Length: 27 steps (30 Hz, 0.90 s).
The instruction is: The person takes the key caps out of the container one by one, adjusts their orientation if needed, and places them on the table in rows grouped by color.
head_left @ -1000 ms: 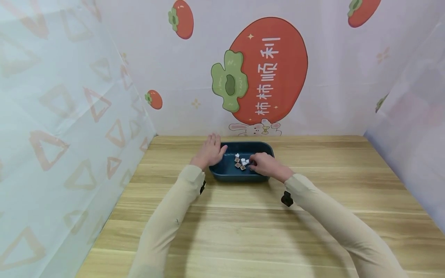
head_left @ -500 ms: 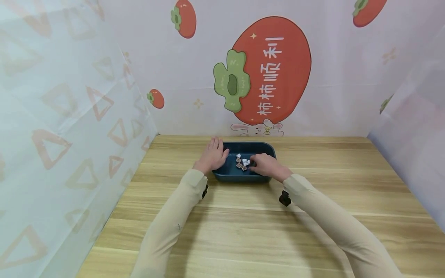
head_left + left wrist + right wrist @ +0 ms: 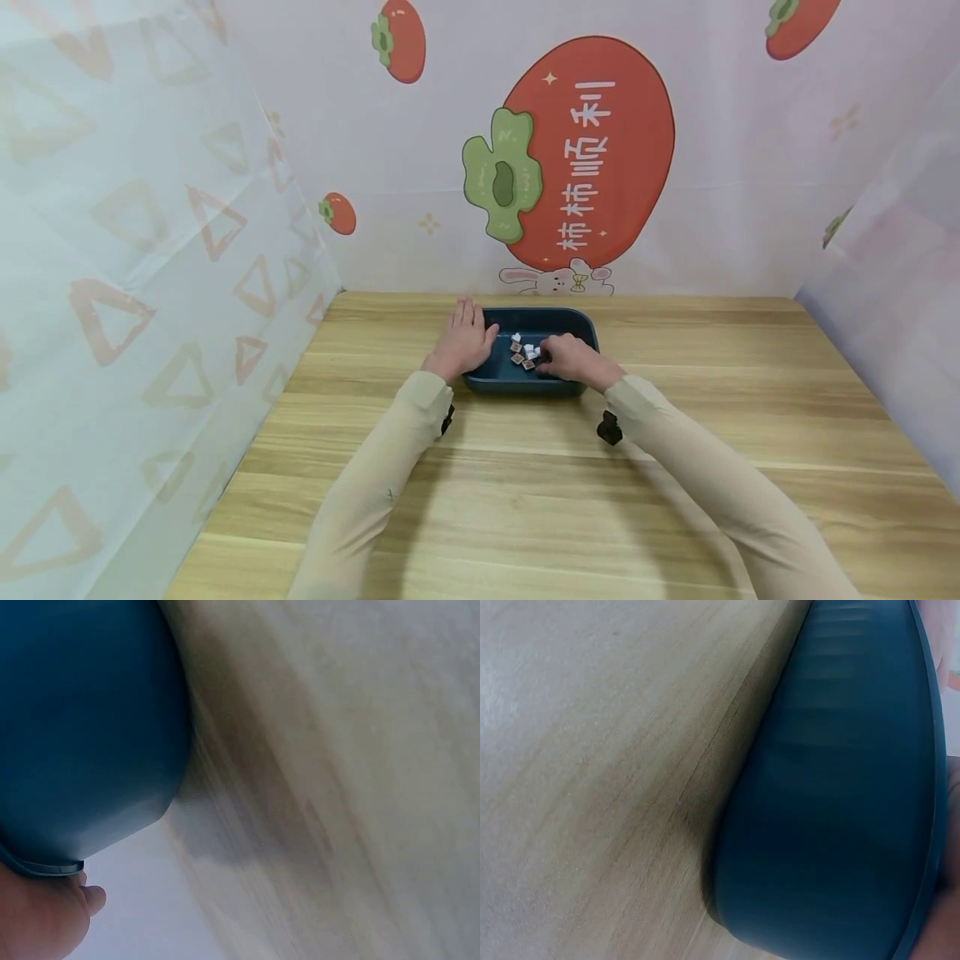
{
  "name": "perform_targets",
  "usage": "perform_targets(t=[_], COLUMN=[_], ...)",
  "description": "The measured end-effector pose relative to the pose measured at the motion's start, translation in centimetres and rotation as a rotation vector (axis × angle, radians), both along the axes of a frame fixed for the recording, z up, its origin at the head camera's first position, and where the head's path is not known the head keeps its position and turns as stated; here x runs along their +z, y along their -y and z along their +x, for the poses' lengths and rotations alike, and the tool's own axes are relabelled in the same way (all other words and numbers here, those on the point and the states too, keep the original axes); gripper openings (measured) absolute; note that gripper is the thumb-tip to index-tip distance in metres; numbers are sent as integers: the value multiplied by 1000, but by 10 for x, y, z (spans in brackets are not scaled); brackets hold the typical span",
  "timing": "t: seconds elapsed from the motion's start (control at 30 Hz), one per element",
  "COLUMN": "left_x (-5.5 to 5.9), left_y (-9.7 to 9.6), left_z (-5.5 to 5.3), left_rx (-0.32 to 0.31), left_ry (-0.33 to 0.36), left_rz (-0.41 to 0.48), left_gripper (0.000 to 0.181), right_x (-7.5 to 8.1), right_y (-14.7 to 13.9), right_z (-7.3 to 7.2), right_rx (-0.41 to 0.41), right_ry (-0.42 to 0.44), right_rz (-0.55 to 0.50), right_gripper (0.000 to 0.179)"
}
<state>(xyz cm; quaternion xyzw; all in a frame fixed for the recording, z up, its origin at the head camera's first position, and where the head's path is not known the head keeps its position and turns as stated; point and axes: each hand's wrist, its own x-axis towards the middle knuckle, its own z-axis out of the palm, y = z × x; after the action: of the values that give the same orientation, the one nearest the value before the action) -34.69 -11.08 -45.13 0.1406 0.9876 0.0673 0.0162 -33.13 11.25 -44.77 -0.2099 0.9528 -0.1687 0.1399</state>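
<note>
Tray (image 3: 517,387), small pieces (image 3: 517,359) inside, right grip (image 3: 572,357) beside them

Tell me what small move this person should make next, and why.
Perhaps pinch the nearest of the white pieces with the right grip: it reaches down right beside them inside the blue tray, while the left grip rests at the tray's rim. Whether the right holds anything is hidden.

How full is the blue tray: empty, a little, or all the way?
A little: the blue tray holds some small brown and white pieces, with bare space showing beside them.
</note>
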Motion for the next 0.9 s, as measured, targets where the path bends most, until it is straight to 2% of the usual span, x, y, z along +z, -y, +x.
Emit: perform_targets(t=[0.3, 0.5, 0.67, 0.9], left_x=[3, 2, 1, 1], left_y=[-2, -2, -2, -4], left_z=[3, 3, 2, 3], left_rx=[4, 6, -4, -11], left_ry=[30, -1, -11, -6], left_rz=[12, -4, -37, -50], left_gripper=[73, 70, 69, 71], right_x=[0, 2, 7, 16], right_y=[1, 2, 1, -1], right_z=[-2, -1, 1, 10], right_rx=[17, -6, -26, -37], right_ry=[3, 14, -1, -84], right_rz=[24, -2, -41, -155], right_gripper=[15, 14, 14, 12])
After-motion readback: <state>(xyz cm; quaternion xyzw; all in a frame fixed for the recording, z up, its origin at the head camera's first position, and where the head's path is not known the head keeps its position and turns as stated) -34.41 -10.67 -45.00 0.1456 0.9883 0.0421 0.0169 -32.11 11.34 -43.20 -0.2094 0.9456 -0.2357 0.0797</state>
